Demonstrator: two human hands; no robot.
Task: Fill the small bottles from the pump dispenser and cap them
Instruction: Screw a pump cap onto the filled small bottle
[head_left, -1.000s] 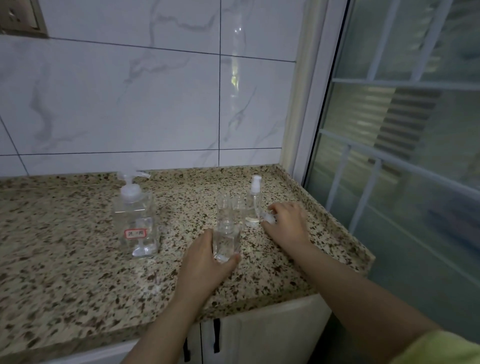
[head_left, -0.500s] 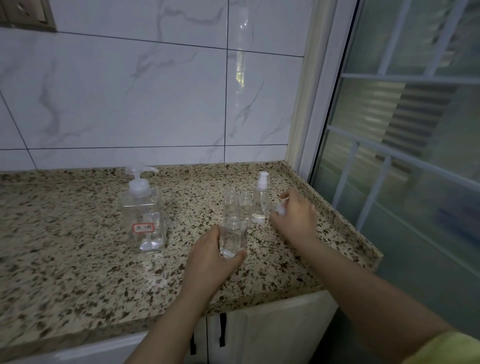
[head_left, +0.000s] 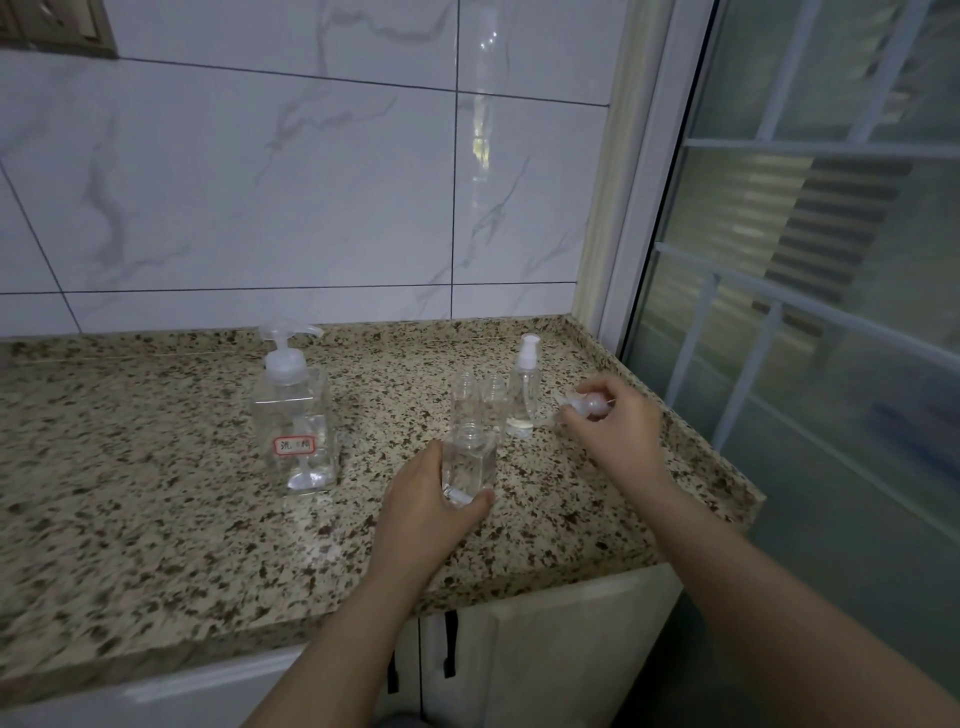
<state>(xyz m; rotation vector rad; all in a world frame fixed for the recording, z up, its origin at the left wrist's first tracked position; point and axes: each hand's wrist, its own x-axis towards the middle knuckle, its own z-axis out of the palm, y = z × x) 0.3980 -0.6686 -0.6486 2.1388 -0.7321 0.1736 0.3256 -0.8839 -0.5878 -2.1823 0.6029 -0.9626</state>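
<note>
Head view, one entry per item
- Left hand (head_left: 434, 506): fingers and thumb wrapped round the square small bottle (head_left: 467, 465), which stands uncapped at 6 o'clock of the bottle cluster on the granite counter (head_left: 156, 519)
- Right hand (head_left: 615, 431): fingers curled round a white pump cap (head_left: 587, 404), lifted off the counter at 3 o'clock of the cluster
- Two open round bottles (head_left: 478, 397): just behind the square one, touching or nearly so
- Capped spray bottle (head_left: 523, 389): at 1 o'clock of the square bottle, liquid low inside
- Pump dispenser (head_left: 293, 415): well apart at 9 o'clock, red-edged label facing front
- Risks, as judged: the cap's dip tube, barely visible, may miss the narrow neck; the incoming hand could knock the light empties over; the clear walls hide the fill level, so cap insertion might spill liquid
</note>
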